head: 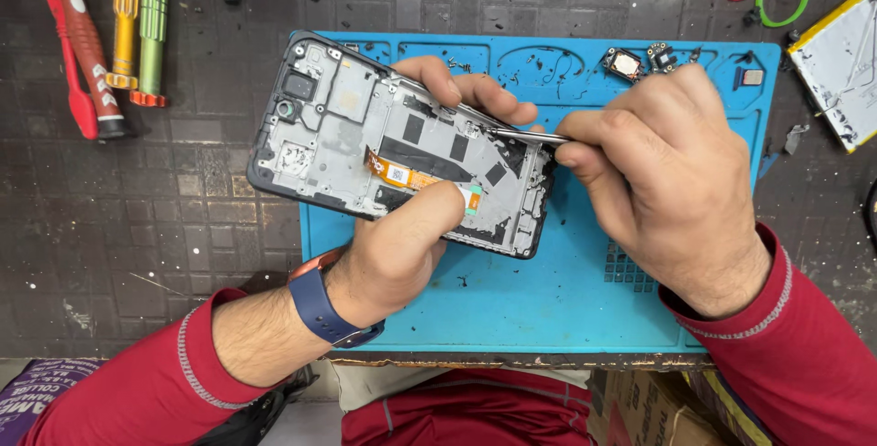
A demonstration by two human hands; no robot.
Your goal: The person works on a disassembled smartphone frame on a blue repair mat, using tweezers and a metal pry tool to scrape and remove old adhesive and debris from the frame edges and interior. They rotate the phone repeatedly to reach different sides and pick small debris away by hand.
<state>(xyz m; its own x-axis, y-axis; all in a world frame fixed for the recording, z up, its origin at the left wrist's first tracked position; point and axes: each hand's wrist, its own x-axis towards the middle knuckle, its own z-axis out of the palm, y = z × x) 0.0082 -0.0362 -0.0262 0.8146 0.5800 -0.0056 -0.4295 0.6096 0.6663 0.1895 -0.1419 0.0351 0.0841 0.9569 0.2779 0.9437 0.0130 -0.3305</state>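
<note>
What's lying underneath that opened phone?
A blue repair mat lies under the opened phone frame, whose camera end overhangs the dark tiled bench. The left hand steadies it; the right hand holds tweezers. Anything directly beneath is hidden.

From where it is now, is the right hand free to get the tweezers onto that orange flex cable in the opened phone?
Probably not cleanly: the left hand's thumb lies over the orange flex cable's near end. The tweezers in the right hand sit at the phone frame's upper edge; the cable's far stretch is bare.
</note>
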